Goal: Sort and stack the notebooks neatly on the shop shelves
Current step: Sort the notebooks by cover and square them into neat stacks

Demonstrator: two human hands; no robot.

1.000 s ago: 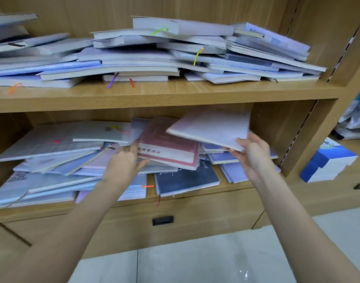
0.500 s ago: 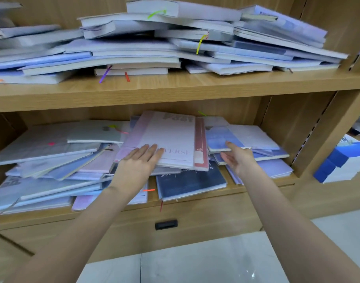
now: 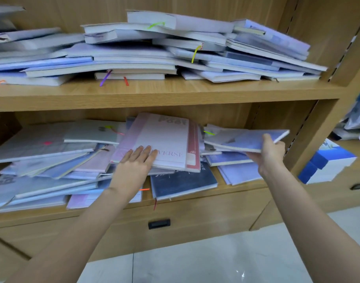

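Two wooden shelves were seen, both heaped with loosely piled notebooks. On the upper shelf (image 3: 175, 92), across the top of the frame, a sprawling stack of pale blue and white notebooks (image 3: 154, 52) was spread, coloured ribbon markers hanging from it. On the lower shelf (image 3: 232, 188), at the centre of the frame, a pink and white notebook (image 3: 164, 137) was laid on top of the pile, and the left hand (image 3: 136, 164) was rested flat on its near edge, fingers straight and together. Below it a dark blue notebook (image 3: 183, 180) was lain at the shelf's front. At centre right, a light blue notebook (image 3: 254, 139) was held raised above the pile by the right hand (image 3: 269, 154), pinched between the thumb on top and the fingers beneath. A blue and white box (image 3: 326, 162) was seen at the right edge.
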